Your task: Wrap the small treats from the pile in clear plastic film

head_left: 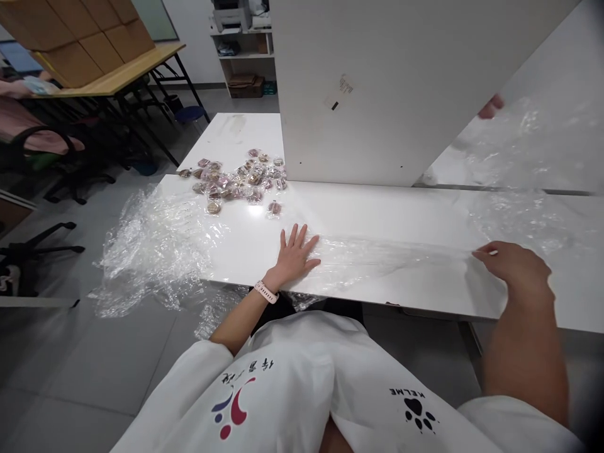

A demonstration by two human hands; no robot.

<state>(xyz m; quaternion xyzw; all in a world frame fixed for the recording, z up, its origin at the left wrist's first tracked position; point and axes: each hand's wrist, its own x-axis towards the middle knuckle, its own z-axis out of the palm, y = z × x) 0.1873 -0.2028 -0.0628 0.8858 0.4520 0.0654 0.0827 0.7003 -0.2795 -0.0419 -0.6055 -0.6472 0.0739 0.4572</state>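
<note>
A long, clear plastic film [377, 257] is stretched flat along the white table between my hands. My left hand [293, 258], with a pale pink band at its wrist, presses down on the film's left part, fingers spread. Far to the right, my right hand [514, 264] pinches the film's narrow end between thumb and fingers. Beyond my left hand sits a spread pile of small wrapped pieces [231, 185], brownish and pinkish in clear packets. One wrapped piece [274, 208] lies apart, nearest that hand.
Crumpled clear plastic [151, 251] heaps at the table's left end and hangs over its edge. More loose plastic [519, 214] lies at the right. A tall white panel [368, 94] rises at the back. A seated person and boxes [89, 44] are at far left.
</note>
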